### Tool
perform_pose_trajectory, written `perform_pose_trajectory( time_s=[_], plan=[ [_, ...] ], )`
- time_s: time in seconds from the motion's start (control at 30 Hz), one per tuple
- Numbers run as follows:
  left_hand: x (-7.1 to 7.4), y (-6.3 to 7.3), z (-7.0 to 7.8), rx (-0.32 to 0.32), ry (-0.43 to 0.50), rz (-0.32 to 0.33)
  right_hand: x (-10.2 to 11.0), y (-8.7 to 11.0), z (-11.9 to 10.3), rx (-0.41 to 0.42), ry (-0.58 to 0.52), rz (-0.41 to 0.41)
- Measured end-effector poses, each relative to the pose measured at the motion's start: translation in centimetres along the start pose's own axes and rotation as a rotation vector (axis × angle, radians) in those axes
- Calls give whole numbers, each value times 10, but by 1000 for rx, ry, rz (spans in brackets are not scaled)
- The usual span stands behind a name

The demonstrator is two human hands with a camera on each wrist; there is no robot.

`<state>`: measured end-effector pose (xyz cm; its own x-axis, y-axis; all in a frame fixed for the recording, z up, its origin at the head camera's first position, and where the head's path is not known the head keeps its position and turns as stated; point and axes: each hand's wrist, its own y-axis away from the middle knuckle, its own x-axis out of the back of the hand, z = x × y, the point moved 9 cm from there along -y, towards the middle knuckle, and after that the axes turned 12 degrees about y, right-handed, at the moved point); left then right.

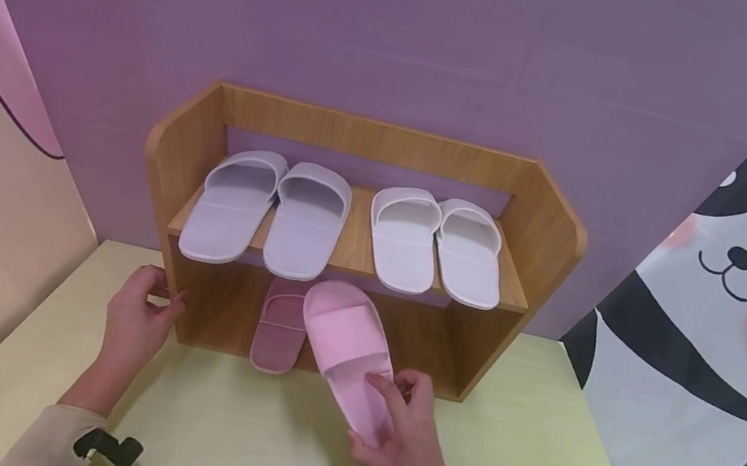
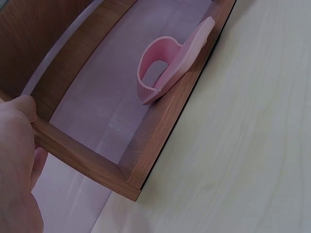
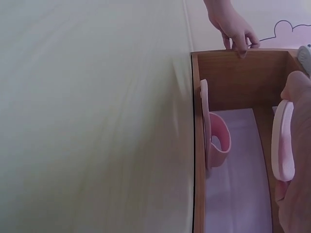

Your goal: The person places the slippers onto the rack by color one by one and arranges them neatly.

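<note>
My right hand [image 1: 410, 447] holds a pink slipper [image 1: 347, 336] by its heel end, thumb on one side and fingers on the other. The slipper is raised in front of the lower level of a wooden shoe rack [image 1: 378, 137], its toe pointing toward the rack. A second pink slipper [image 1: 276, 342] lies on the lower board, left of the held one, its strap [image 2: 158, 53] showing in the left wrist view. On the rack's left side panel, my left hand [image 1: 141, 314] grips the front edge between thumb and fingers.
Two pale slippers [image 1: 230, 221] sit at the left of the upper shelf, and two white slippers [image 1: 403, 250] at its right. The rack stands on a light wood table [image 1: 235, 441] against a purple wall [image 1: 392, 30]. A panda picture [image 1: 709, 355] covers the right side.
</note>
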<state>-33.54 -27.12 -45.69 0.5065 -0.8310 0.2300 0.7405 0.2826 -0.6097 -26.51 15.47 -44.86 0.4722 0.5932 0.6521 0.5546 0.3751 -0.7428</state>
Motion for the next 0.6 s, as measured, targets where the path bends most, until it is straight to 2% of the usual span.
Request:
perform_pose_trajectory(
  time_s=[0.23,0.6],
  plan=[
    [-1,0,-2,-14,-7,-4,-14,-4,3,-85,-2,-28],
    [-2,-1,-4,-5,-17,-17,-32,-10,11,-207,3,-8]
  ],
)
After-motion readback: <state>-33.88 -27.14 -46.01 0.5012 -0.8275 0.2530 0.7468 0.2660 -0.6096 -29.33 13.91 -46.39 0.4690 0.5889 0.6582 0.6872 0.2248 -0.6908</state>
